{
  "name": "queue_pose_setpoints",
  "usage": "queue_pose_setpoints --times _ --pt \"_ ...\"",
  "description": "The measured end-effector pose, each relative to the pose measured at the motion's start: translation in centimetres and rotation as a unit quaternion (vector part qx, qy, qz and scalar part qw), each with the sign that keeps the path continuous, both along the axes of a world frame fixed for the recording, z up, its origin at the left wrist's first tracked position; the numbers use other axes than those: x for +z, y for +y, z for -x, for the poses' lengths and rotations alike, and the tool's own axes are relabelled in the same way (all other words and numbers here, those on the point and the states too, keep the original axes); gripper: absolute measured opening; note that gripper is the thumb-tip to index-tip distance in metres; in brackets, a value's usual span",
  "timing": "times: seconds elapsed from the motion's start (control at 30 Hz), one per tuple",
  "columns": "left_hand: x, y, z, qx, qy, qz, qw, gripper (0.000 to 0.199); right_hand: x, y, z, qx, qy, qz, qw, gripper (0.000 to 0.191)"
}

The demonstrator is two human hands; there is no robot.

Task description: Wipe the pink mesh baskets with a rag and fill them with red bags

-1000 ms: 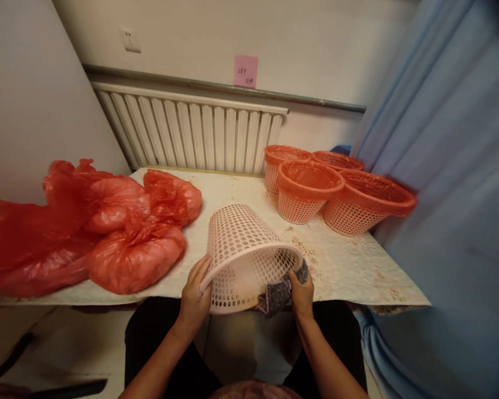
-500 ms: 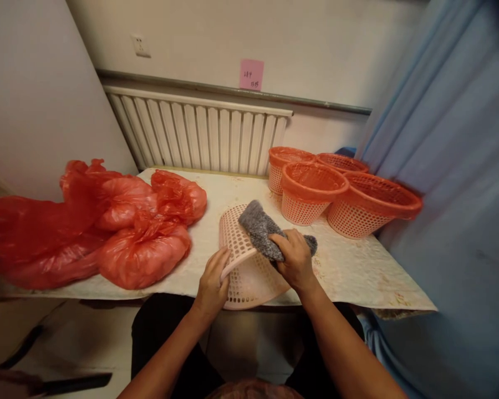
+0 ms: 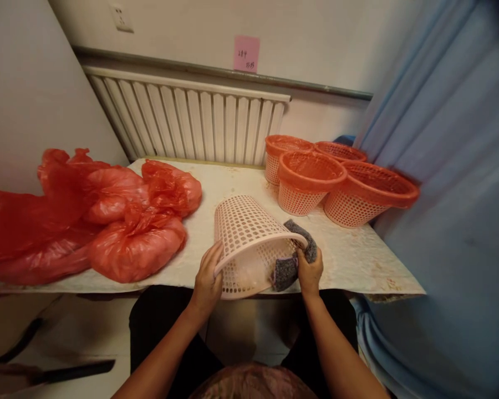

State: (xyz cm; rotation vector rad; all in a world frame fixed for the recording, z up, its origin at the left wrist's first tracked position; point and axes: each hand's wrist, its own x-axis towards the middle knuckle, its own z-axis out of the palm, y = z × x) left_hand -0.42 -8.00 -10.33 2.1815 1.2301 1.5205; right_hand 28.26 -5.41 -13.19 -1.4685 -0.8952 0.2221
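Observation:
A pale pink perforated basket (image 3: 249,221) lies on its side at the table's front edge, its mouth facing me. My left hand (image 3: 208,277) grips the rim at its left, fingers on the outside. At the right of the rim, my right hand (image 3: 310,269) is closed on a grey fuzzy cloth (image 3: 286,272). The cloth is folded over the rim, one part outside the basket and one part inside its mouth.
Several red plastic bags (image 3: 137,244), filled and bunched, cover the table's left side. Several baskets lined with red bags (image 3: 311,172) stand at the back right. A blue curtain (image 3: 453,166) hangs at the right, a radiator (image 3: 191,119) behind the table.
My right hand has moved from above the basket's side to the right of its rim, and the cloth now wraps over the rim. The view has shifted slightly.

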Motion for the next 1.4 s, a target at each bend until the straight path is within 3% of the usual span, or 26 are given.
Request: queue_pose_setpoints --times 0.13,0.23,0.33,0.47,0.6,0.67,0.73,0.87,1.07,1.27,1.4 --pt "-0.8 -0.6 0.5 0.017 -0.036 0.039 0.998 0.063 -3.0 -0.8 0.8 -0.008 0.078 0.053 0.995 0.054" --pt "-1.3 -1.0 1.0 0.041 -0.075 0.082 0.993 0.06 -2.9 -1.0 1.2 0.006 0.078 0.055 0.995 0.053" --pt "-1.4 -1.1 1.3 0.075 -0.092 0.128 0.985 0.054 -0.5 -0.4 1.2 0.011 0.021 0.034 0.999 0.045" --pt "-0.8 -0.7 1.3 0.106 -0.075 0.133 0.983 0.05 4.7 0.3 1.8 0.033 -0.149 -0.059 0.986 0.03" --pt "0.3 0.1 0.8 0.099 -0.046 0.068 0.992 0.052 9.5 -0.1 3.7 0.11 -0.364 -0.139 0.915 0.03" --pt "0.7 0.4 0.5 0.086 -0.025 0.041 0.995 0.054 10.8 -0.3 4.5 0.138 -0.439 -0.138 0.877 0.031" --pt "0.9 0.6 0.3 0.068 -0.006 0.024 0.997 0.057 11.2 -0.3 4.8 0.145 -0.468 -0.135 0.861 0.03" --pt "0.4 0.6 0.2 0.038 0.019 0.006 0.999 0.059 10.0 -0.3 4.1 0.132 -0.443 -0.145 0.875 0.029" --pt "-0.8 0.2 0.9 0.027 0.002 0.024 0.999 0.062 6.9 -0.8 2.2 0.128 -0.32 -0.122 0.931 0.032" --pt "-1.4 -0.2 1.5 0.035 -0.014 0.047 0.998 0.06 2.4 -0.9 1.3 0.038 -0.14 -0.046 0.988 0.037" --pt "-1.5 -0.3 1.4 0.045 -0.018 0.052 0.997 0.058 -0.7 -1.2 1.2 -0.008 -0.037 -0.003 0.999 0.048"
